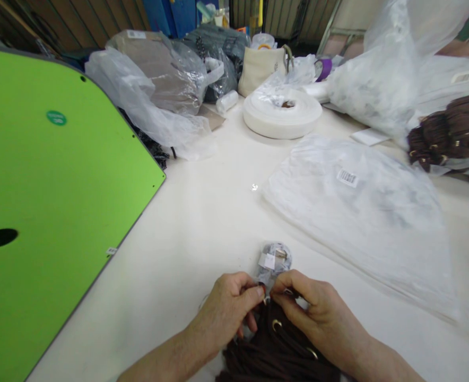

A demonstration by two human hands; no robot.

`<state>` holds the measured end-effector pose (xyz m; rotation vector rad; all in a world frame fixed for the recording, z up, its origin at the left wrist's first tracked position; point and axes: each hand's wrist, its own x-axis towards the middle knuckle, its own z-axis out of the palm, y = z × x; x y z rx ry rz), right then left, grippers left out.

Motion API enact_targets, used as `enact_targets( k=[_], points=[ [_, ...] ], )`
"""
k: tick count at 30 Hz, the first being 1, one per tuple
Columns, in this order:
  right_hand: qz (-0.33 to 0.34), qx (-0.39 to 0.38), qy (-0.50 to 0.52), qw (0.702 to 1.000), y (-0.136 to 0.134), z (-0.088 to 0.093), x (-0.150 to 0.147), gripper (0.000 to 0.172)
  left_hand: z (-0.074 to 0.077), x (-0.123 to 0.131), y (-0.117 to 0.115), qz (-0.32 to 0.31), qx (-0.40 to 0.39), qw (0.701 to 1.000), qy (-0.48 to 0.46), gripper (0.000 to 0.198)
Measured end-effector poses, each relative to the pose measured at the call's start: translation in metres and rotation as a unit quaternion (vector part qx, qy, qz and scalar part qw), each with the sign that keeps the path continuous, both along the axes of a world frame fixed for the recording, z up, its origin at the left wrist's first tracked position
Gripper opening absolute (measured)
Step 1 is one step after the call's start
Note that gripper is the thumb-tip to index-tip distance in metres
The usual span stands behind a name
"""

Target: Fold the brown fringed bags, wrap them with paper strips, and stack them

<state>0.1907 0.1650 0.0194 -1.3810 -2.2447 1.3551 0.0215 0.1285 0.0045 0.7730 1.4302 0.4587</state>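
Observation:
A dark brown gathered fabric bag (280, 339) with gold eyelets and a cord lies at the near edge, between and partly under my hands. Just beyond it rests a small clear plastic packet (275, 259) with a white label and something greyish inside; its narrow end reaches my fingertips. My left hand (230, 305) pinches thumb against forefinger at that end of the packet. From the other side, my right hand (318, 310) closes its fingertips beside the cord at the bag's top. What the right fingertips grip is too small and hidden to tell.
A green panel (67, 185) stands at left. On the white table (202, 212) lie a large translucent plastic bag (370, 212) with a barcode and a white tape roll (282, 119). Behind are plastic-wrapped goods (166, 69), a cream bag (262, 69) and brown bags (453, 130) at right.

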Motion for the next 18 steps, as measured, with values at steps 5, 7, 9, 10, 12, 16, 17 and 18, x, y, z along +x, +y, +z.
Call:
enact_targets(
  k=[5,7,9,10,12,16,17,18],
  points=[
    [0.011,-0.015,-0.001,1.000,0.003,0.001,-0.001,0.012,0.003,-0.002,0.001,0.003,0.005,0.999,-0.032,0.029],
    [0.023,-0.019,0.001,1.000,0.005,0.003,-0.001,0.011,0.005,-0.002,0.001,0.005,0.011,0.999,-0.046,0.030],
    [0.042,-0.015,0.011,0.999,0.007,0.005,-0.001,0.012,0.005,-0.002,0.001,0.006,0.015,0.999,-0.047,0.030],
    [0.052,-0.009,0.019,0.998,0.008,0.006,-0.002,0.013,0.004,-0.002,0.001,0.008,0.016,0.999,-0.046,0.029],
    [0.074,0.004,0.037,0.997,0.011,0.008,-0.002,0.014,0.004,-0.001,0.001,0.015,0.017,0.999,-0.045,0.028],
    [0.110,0.011,0.044,0.993,0.015,0.010,-0.004,0.016,0.003,0.001,0.001,0.026,0.021,0.998,-0.053,0.025],
    [0.115,0.009,0.035,0.993,0.017,0.010,-0.004,0.016,0.003,0.000,0.001,0.027,0.022,0.998,-0.054,0.025],
    [0.120,0.005,0.023,0.993,0.018,0.011,-0.005,0.017,0.003,0.000,0.001,0.026,0.024,0.998,-0.054,0.024]
  ],
)
